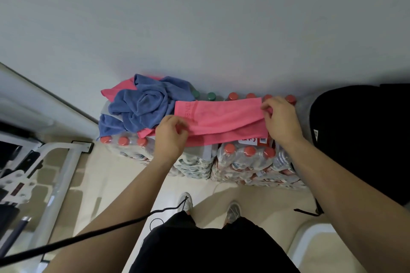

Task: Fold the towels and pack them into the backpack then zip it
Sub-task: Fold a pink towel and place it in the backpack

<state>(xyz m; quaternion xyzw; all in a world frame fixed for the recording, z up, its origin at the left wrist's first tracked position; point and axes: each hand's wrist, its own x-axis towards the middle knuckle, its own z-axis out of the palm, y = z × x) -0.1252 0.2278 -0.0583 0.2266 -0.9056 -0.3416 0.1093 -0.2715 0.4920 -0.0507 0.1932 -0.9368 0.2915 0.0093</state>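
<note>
you are in the folding stage. the pink towel (221,119) is lying doubled lengthwise into a long band across the tops of the shrink-wrapped bottle packs (241,162), and you are holding it at both ends. your left hand (170,137) is pinching the near-left end, fingers (180,129) curled onto the cloth. your right hand (280,119) is pinching the far-right corner between thumb and fingertips, with the top layer raised a little. this towel is looking part-folded and probably needing at least one more fold.

the blue towel (144,104) is sitting crumpled in a heap just to the left, touching the pink band, with another pink cloth (113,93) poking out beneath it; both are looking unfolded. the black backpack (355,128) is standing just beside the packs on the right. i cannot tell whether it is open, so packing and zipping are likely remaining.

the towels are looking soft, limp and matte, the pink one carrying an embossed strip of lettering near its left end. the packs beneath are giving you a lumpy surface of red caps and glossy film.
</note>
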